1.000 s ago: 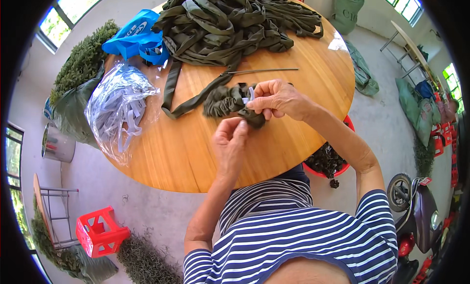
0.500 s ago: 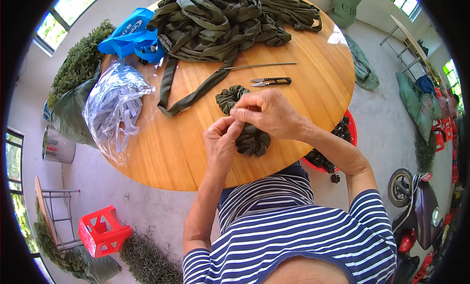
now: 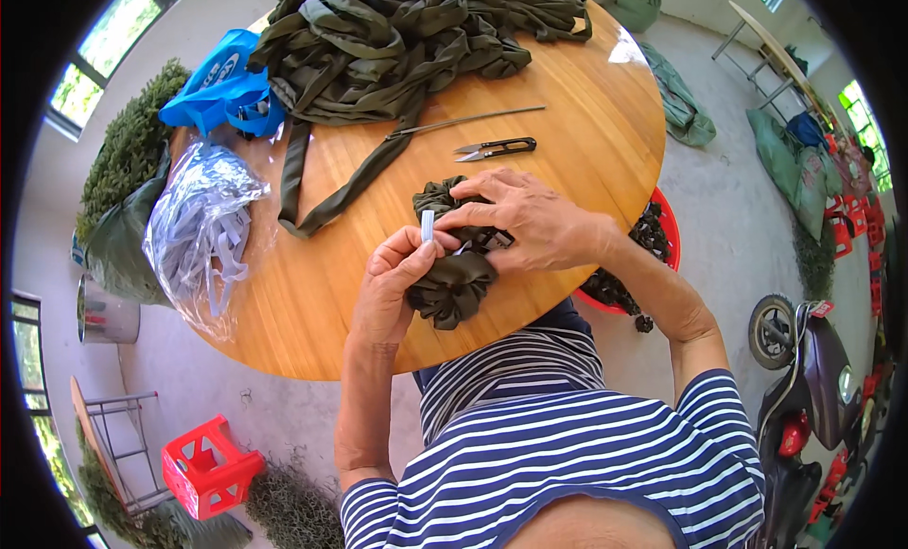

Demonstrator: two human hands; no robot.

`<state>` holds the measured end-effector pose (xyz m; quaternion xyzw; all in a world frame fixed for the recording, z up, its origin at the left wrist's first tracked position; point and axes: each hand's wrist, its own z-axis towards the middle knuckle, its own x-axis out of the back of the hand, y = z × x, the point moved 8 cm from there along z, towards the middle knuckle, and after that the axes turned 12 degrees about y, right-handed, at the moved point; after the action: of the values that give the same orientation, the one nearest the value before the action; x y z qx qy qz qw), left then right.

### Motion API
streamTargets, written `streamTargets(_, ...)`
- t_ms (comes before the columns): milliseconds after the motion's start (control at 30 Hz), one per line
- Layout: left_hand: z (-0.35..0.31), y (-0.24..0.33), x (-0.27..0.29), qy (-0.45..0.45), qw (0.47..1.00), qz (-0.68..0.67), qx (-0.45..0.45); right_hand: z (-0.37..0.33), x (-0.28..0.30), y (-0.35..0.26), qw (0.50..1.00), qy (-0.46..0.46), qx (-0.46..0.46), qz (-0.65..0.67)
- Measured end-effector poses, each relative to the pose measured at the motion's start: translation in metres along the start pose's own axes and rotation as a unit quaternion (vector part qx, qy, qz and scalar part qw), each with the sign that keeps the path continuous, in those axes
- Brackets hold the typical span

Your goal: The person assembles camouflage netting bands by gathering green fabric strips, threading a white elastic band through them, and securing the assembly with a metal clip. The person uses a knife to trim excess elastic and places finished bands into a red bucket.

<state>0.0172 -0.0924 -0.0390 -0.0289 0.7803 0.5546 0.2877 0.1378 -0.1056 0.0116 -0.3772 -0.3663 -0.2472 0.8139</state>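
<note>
Above the near part of the round wooden table, my left hand (image 3: pixel 386 277) pinches a short white elastic band (image 3: pixel 427 226) between thumb and forefinger, its end sticking up. A dark green gathered fabric tube (image 3: pixel 452 296), ruffled like a scrunchie, bunches beside and below those fingertips. My right hand (image 3: pixel 534 220) curls over the upper part of the tube, thumb underneath, and partly hides it. Beyond the hands lie black thread snips (image 3: pixel 497 150) with blades apart. A thin metal rod (image 3: pixel 482 117) reaches into the end of a long green fabric strip (image 3: pixel 364 182).
A large heap of green fabric tubes (image 3: pixel 378 62) covers the table's far side. To the left are a blue bag (image 3: pixel 222 81) and a clear plastic bag of white elastic (image 3: pixel 203 232). A red basin (image 3: pixel 670 227) with dark pieces stands beyond the right table edge; a red stool (image 3: pixel 210 466) stands lower left.
My hands have moved apart slightly. The elastic's end now shows upright in my left fingers, and my right hand has opened wider over the gathered tube. The view has shifted a little.
</note>
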Motion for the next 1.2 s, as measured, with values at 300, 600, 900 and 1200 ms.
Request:
streamTargets(300, -0.01, -0.013, 0.003, -0.007, 0.995, 0.058, 0.083, -0.005, -0.003, -0.003, 0.963, 0.223, 0.039, -0.142)
streamTargets(600, -0.044, 0.013, -0.008, -0.063, 0.89, 0.433, -0.132, -0.006, 0.006, 0.014, 0.95, 0.285, -0.002, -0.127)
streamTargets(900, -0.05, 0.021, -0.009, 0.005, 0.809, 0.529, -0.256, -0.008, 0.002, 0.023, 0.954, 0.281, -0.044, -0.095)
streamTargets(1200, -0.017, -0.012, 0.006, 0.003, 0.978, 0.208, 0.031, -0.007, -0.003, 0.018, 0.958, 0.274, -0.044, -0.069)
